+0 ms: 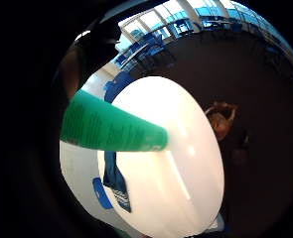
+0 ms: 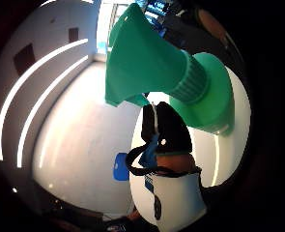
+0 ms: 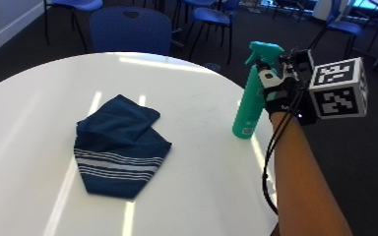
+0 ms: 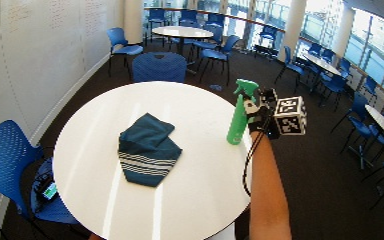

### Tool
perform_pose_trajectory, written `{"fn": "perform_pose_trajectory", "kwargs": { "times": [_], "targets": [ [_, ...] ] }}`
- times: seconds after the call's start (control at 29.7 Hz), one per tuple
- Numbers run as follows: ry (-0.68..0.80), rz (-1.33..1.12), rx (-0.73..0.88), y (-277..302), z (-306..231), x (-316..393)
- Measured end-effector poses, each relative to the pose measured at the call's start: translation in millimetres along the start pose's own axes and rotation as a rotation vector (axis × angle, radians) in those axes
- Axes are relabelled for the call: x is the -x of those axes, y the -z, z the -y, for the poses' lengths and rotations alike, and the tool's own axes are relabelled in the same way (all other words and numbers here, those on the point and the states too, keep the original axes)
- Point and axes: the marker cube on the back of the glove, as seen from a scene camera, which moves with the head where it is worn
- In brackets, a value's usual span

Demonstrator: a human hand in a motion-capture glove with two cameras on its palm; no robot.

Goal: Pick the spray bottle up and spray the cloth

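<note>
The grip is closed around the neck of the green spray bottle, just under its trigger head, with a gloved finger curled over the front of the neck. The bottle stands upright near the right edge of the round white table; whether its base touches the top is unclear. The folded blue striped cloth lies flat mid-table, well apart from the bottle

A round white table carries 2 things: a folded blue striped cloth near its middle and, right, a green spray bottle.
</note>
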Motion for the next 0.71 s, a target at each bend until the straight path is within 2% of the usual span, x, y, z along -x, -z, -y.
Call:
{"fn": "perform_pose_trajectory", "kwargs": {
  "times": [0.27, 0.71],
  "targets": [
    [-0.009, 0.044, 0.052, -7, 10, 3],
    [0.044, 0.364, 0.034, -22, 18, 15]
  ]
}}
